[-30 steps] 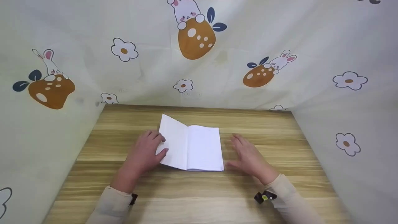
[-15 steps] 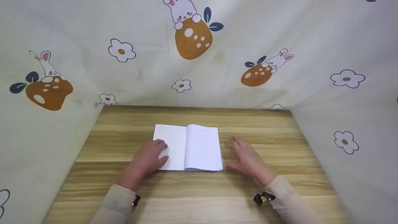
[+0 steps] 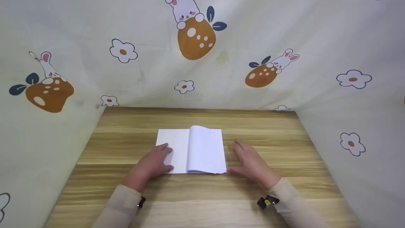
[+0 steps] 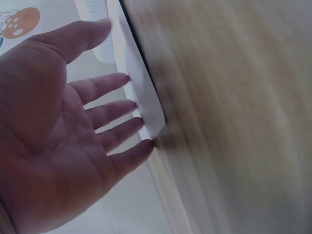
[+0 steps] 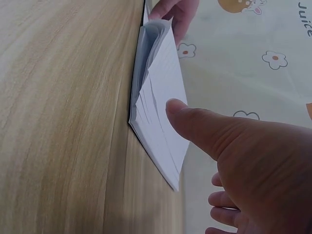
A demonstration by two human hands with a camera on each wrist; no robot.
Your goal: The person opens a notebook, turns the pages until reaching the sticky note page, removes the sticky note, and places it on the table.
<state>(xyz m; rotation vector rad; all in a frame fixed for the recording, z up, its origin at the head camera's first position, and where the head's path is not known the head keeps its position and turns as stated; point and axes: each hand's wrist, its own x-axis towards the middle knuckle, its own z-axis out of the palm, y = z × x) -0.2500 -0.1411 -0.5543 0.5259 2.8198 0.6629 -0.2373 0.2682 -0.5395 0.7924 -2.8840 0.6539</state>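
An open notebook (image 3: 207, 152) with blank-looking white pages lies on the wooden table, its right-hand pages bulging up near the spine. On its left side rests my left hand (image 3: 155, 160), fingertips and thumb on the flat white cover or page (image 4: 144, 92). Those fingers are nearly straight in the left wrist view. Just right of the notebook is my right hand (image 3: 251, 163), fingers extended and holding nothing. In the right wrist view its thumb (image 5: 195, 124) overlaps the page stack (image 5: 158, 97), whose loose edges fan slightly.
The wooden table (image 3: 202, 199) is enclosed at the back and sides by a pale cloth (image 3: 152, 79) printed with rabbits, strawberries and flowers. A dark band with a small device (image 3: 268, 201) sits at the right wrist.
The notebook's left side has come down from a tilt to lie flat, with my left hand moving down along it. Right-hand pages have bulged up more near the spine. My right hand barely moved.
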